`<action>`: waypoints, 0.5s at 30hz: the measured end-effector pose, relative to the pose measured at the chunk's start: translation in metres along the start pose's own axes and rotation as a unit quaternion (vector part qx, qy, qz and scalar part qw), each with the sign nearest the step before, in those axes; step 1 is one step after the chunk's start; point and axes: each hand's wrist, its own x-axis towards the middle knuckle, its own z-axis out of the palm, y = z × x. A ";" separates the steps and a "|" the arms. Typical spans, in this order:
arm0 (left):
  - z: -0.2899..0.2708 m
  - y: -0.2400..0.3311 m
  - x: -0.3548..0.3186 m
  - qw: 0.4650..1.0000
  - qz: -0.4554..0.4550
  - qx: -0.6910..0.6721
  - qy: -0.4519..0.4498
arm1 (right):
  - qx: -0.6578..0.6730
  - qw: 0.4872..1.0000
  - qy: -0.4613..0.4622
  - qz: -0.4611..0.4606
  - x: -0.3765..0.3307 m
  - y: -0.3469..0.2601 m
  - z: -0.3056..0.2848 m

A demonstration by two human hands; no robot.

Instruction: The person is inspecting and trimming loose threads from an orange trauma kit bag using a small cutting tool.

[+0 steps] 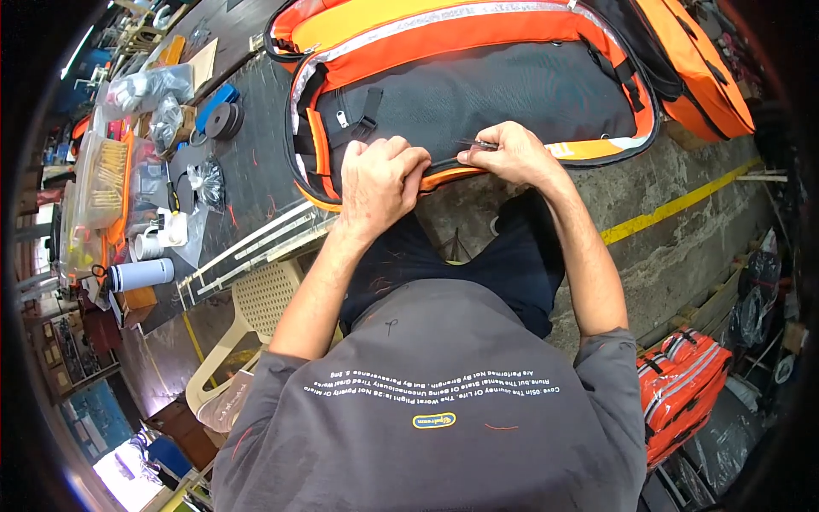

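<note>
Bag (478, 94), orange and dark grey, is lying on the table (260, 128), seemingly jutting past its edge, while the left hand (375, 183) is pinching its near rim (450, 176) and the right hand (516, 155) is grasping a small dark tool (479, 144). Slipping tool tips could be nicking rim or left hand, and hard tugging could be shifting the overhang. Open floor (674, 209) is leaving room rightward; black discs (224, 121) are crowding leftward.

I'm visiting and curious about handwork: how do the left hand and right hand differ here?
The left hand grips the orange bag at its near edge; the right hand pinches a small dark tool. The left hand sits closer to the beige chair than the right hand. Both are bare.
</note>
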 end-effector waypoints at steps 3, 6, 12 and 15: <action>0.001 0.006 -0.005 1.000 -0.006 0.005 0.019 | -0.002 1.000 0.020 0.010 -0.001 -0.003 0.001; -0.006 0.024 -0.013 1.000 -0.021 0.001 0.018 | -0.045 0.997 0.070 0.004 -0.007 -0.005 0.004; 0.000 0.041 -0.039 0.996 -0.069 -0.005 0.047 | -0.048 0.996 0.064 -0.037 -0.012 -0.008 0.003; -0.002 0.040 -0.043 0.993 -0.107 -0.012 0.046 | -0.067 0.950 0.160 -0.261 -0.018 -0.008 0.003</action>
